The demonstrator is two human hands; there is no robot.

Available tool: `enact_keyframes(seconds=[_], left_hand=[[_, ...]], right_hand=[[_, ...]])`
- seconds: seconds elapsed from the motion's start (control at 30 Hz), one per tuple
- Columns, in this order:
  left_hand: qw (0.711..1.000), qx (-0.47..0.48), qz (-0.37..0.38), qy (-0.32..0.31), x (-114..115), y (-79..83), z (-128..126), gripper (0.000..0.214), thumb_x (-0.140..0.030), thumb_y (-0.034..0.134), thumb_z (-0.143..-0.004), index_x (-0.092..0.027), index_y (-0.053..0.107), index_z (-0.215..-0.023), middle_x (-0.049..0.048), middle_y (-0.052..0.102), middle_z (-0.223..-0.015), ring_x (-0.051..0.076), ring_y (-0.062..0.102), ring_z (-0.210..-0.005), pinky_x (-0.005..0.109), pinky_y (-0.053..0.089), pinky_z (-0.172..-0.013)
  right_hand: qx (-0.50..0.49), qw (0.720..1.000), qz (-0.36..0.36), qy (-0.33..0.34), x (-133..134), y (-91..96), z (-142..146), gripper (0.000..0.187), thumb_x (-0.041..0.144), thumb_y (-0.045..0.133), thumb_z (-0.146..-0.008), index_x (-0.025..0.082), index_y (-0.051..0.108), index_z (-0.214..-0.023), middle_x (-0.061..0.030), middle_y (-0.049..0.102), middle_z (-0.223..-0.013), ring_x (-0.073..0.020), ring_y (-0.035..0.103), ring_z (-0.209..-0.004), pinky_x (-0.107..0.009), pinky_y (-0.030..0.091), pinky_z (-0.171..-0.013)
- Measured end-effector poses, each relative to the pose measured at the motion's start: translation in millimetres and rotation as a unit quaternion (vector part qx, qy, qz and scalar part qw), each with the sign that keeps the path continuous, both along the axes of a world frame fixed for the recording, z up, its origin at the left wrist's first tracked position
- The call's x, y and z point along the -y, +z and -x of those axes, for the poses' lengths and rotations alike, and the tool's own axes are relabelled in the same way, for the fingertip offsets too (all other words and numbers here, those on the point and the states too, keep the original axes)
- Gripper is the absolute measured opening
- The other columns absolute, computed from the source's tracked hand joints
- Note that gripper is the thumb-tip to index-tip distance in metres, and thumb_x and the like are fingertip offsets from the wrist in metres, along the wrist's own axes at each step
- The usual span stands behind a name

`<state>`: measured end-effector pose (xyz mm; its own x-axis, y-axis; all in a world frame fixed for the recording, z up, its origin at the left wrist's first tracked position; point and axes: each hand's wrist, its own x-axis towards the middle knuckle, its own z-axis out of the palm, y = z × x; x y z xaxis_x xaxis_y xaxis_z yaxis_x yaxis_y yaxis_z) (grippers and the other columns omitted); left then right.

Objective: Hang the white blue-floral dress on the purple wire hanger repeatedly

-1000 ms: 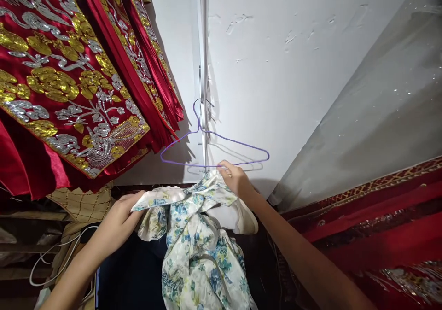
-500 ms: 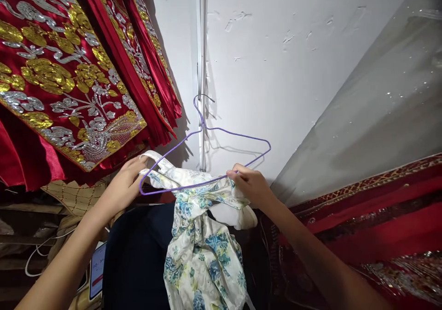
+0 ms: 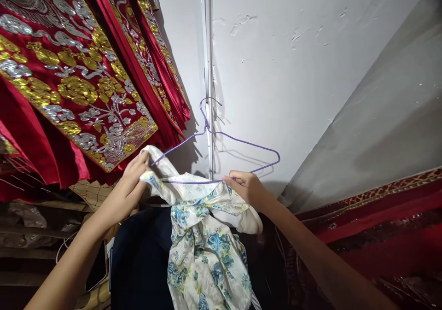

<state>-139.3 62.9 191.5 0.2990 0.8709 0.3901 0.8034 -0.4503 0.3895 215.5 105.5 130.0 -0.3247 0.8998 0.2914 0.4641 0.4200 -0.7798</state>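
A purple wire hanger (image 3: 243, 140) stands upright before me, its hook toward the wall. My right hand (image 3: 249, 189) is closed around the hanger's bottom bar and pinches the upper edge of a white dress with blue flowers (image 3: 210, 254). The dress droops over my lap. At the hanger's left corner, my left hand (image 3: 135, 176) is closed on the dress's shoulder strap (image 3: 162, 162). That corner passes inside the strap opening and is hidden by cloth and fingers. The hanger's right corner is bare.
Red garments with gold and silver embroidery (image 3: 79, 89) hang at the left. A white wall (image 3: 262, 79) with a vertical metal rail (image 3: 208, 47) is ahead. Red fabric (image 3: 386, 227) lies at the right, below a grey sheet (image 3: 390, 116). A phone (image 3: 97, 273) is at lower left.
The hanger's left corner, which lay in front of the strap, is now inside the strap opening. My left hand has lifted the strap slightly over it. My right hand keeps its grip.
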Motion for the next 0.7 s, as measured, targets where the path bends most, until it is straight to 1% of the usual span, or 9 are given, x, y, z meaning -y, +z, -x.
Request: enact_keyframes(seconds=[0.1,0.17,0.27,0.33,0.43,0.5,0.53,0.63,0.7], left_hand=[[0.999,0.008,-0.022,-0.027,-21,27.9,-33,0.035,-0.025,0.042,-0.097,-0.024,0.052,-0.13,0.0078,0.044,-0.155,0.026,0.041,-0.143,0.043,0.034,-0.116],[0.999,0.015,-0.045,-0.019,-39,33.3,-47,0.045,-0.019,0.045,-0.093,-0.023,0.049,-0.137,0.0082,0.06,-0.139,0.025,0.057,-0.127,0.038,0.043,-0.108],[0.997,0.005,-0.07,-0.026,-61,29.0,-51,0.043,-0.013,0.044,-0.089,-0.02,0.06,-0.128,0.008,0.069,-0.123,0.024,0.065,-0.113,0.034,0.047,-0.101],[0.997,-0.019,-0.078,-0.023,-67,26.4,-47,0.042,-0.012,0.044,-0.087,-0.017,0.064,-0.123,0.009,0.07,-0.121,0.024,0.066,-0.111,0.033,0.047,-0.099],[0.995,-0.061,-0.084,-0.003,-66,31.0,-40,0.043,-0.011,0.044,-0.086,-0.016,0.065,-0.123,0.0102,0.069,-0.121,0.025,0.065,-0.109,0.032,0.047,-0.097],[0.995,-0.069,-0.071,-0.02,-63,38.2,-39,0.04,-0.013,0.044,-0.089,-0.017,0.065,-0.123,0.0092,0.069,-0.119,0.024,0.065,-0.108,0.031,0.047,-0.095],[0.995,-0.065,-0.061,-0.034,-61,42.0,-39,0.038,-0.015,0.045,-0.091,-0.017,0.065,-0.122,0.0085,0.069,-0.118,0.024,0.065,-0.107,0.031,0.047,-0.094],[0.997,-0.015,-0.046,-0.056,-60,50.3,-35,0.032,-0.024,0.046,-0.095,-0.017,0.069,-0.116,0.0083,0.068,-0.117,0.023,0.063,-0.106,0.031,0.046,-0.096],[0.997,0.053,-0.027,-0.051,-61,51.0,-26,0.03,-0.03,0.049,-0.095,-0.015,0.071,-0.11,0.0088,0.067,-0.119,0.024,0.061,-0.11,0.036,0.043,-0.103]], right_hand=[[0.013,0.998,0.052,0.046,15,10.7,3,0.04,0.055,0.053,-0.093,0.022,0.039,-0.074,0.0077,0.026,-0.06,-0.0109,0.023,-0.056,-0.026,0.022,-0.054],[0.052,0.995,0.056,0.061,25,15.5,-1,0.037,0.055,0.066,-0.085,0.023,0.05,-0.094,0.0084,0.036,-0.063,-0.0108,0.03,-0.056,-0.025,0.027,-0.056],[0.109,0.993,-0.001,0.054,34,13.6,-17,0.073,0.043,0.079,-0.074,0.027,0.042,-0.135,0.0051,0.051,-0.077,-0.0124,0.044,-0.06,-0.025,0.036,-0.06],[0.105,0.994,-0.036,0.012,34,8.8,-34,0.075,0.032,0.073,-0.077,0.028,0.037,-0.143,0.0008,0.057,-0.089,-0.0127,0.05,-0.06,-0.025,0.038,-0.059],[-0.015,0.989,-0.05,-0.136,25,6.9,-63,0.061,0.029,0.065,-0.082,0.026,0.043,-0.139,-0.0033,0.061,-0.096,-0.0122,0.052,-0.057,-0.024,0.04,-0.052],[-0.104,0.966,-0.044,-0.232,12,13.2,-81,0.057,0.032,0.066,-0.081,0.023,0.049,-0.135,-0.002,0.063,-0.09,-0.0121,0.05,-0.056,-0.023,0.039,-0.05],[-0.126,0.96,-0.028,-0.248,5,18.4,-89,0.051,0.034,0.068,-0.08,0.022,0.056,-0.128,-0.0008,0.063,-0.084,-0.0122,0.049,-0.056,-0.022,0.039,-0.049],[-0.138,0.974,0.086,-0.158,-15,38.9,-106,0.026,0.042,0.073,-0.075,0.018,0.068,-0.082,0.0005,0.059,-0.066,-0.0127,0.05,-0.057,-0.022,0.038,-0.049],[-0.174,0.967,0.151,-0.108,-23,52.5,-112,0.039,0.052,0.076,-0.071,0.018,0.06,-0.061,0.0014,0.054,-0.056,-0.0115,0.047,-0.05,-0.022,0.036,-0.045]])
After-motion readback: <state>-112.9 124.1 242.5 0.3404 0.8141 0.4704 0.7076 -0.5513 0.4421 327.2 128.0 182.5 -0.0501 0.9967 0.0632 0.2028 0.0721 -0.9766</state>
